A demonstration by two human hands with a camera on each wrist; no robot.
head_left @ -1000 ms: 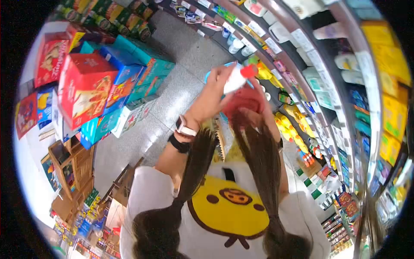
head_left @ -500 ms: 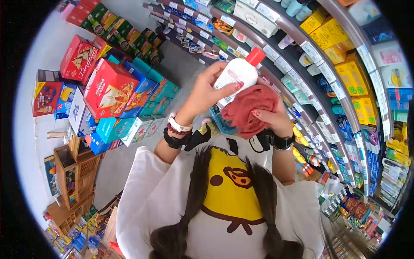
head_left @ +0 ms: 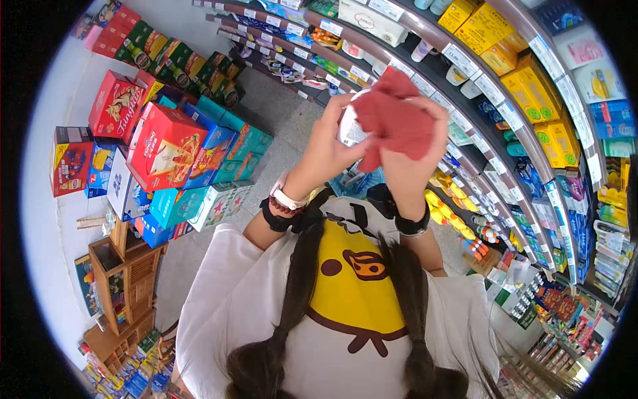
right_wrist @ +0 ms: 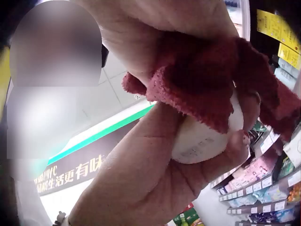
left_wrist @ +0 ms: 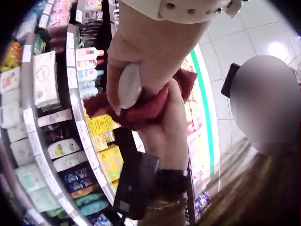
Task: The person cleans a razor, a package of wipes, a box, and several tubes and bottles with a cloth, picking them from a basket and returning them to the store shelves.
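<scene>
My left hand (head_left: 327,147) grips a white plastic bottle (head_left: 348,128), its fingers and thumb round the lower part. A dark red cloth (head_left: 402,123) is draped over the bottle's cap end, which is hidden. With my right hand (head_left: 432,143) I hold the cloth against the bottle. In the left wrist view the pale bottle base (left_wrist: 130,86) shows beneath the left fingers, with the cloth (left_wrist: 143,110) behind it. The right wrist view has the cloth (right_wrist: 197,84) bunched under the right palm, over the white bottle (right_wrist: 202,143) with faint print on it.
Shelves (head_left: 495,149) of packaged goods curve along the right side, with yellow boxes (head_left: 548,113) among them. To the left are stacked drink cartons (head_left: 166,146) and a wooden cabinet (head_left: 123,279). A blue container (head_left: 359,183) shows below my hands.
The cloth, bunched below and to the right of the bottle half a second ago, now covers the red cap and upper bottle. My right hand has come up with it.
</scene>
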